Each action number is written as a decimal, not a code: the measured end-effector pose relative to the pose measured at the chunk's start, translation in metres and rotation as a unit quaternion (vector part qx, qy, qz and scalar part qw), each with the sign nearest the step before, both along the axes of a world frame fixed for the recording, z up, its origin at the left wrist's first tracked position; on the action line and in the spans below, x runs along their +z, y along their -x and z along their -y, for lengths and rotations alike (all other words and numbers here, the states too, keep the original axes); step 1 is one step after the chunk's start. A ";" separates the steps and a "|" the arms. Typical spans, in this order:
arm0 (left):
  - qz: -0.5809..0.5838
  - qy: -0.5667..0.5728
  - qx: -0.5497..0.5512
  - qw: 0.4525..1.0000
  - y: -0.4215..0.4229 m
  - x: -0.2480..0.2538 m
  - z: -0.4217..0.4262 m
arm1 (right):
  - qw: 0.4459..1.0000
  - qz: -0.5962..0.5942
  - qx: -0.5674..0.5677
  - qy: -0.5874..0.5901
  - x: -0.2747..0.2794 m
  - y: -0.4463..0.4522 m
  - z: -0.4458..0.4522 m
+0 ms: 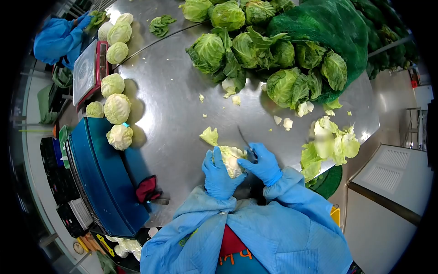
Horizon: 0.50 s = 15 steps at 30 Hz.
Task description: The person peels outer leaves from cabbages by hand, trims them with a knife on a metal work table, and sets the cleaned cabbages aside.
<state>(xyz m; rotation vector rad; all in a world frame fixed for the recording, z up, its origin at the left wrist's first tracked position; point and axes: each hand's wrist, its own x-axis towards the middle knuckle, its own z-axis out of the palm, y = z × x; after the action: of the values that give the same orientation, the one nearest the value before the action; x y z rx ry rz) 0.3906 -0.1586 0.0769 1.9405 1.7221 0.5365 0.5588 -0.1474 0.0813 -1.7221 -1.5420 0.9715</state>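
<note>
"One question: how's it held?"

"My left hand point(218, 177) cups the cabbage point(231, 160), over the worktop's point(173, 114) near side: likely firm, fairly heavy, leaves easily torn; best cradled round its sides. My right hand point(263, 165) grips what looks like a knife point(242, 134)."

"Counts, left to right?"

"Eight pale heads point(117, 109), one cabbage, one knife; the leafy pile point(283, 86) overlaps too much."

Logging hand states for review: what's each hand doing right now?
Left hand: holding a pale cabbage head.
Right hand: closed on a thin knife.
</note>
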 end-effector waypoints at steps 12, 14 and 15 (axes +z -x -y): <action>-0.075 0.015 -0.066 0.995 -0.010 0.004 0.000 | 0.954 0.207 0.195 0.097 -0.013 -0.016 -0.034; -0.064 0.092 -0.066 0.991 -0.004 0.020 -0.011 | 0.974 0.133 0.177 0.038 0.013 -0.012 -0.031; -0.032 0.069 -0.071 0.995 -0.001 0.016 -0.014 | 0.981 0.095 0.166 0.011 0.022 -0.009 -0.029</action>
<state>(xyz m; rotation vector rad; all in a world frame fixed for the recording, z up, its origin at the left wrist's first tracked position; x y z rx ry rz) 0.3921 -0.1450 0.0932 1.9813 1.5994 0.2991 0.5679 -0.1188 0.1033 -1.6412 -1.9976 1.0085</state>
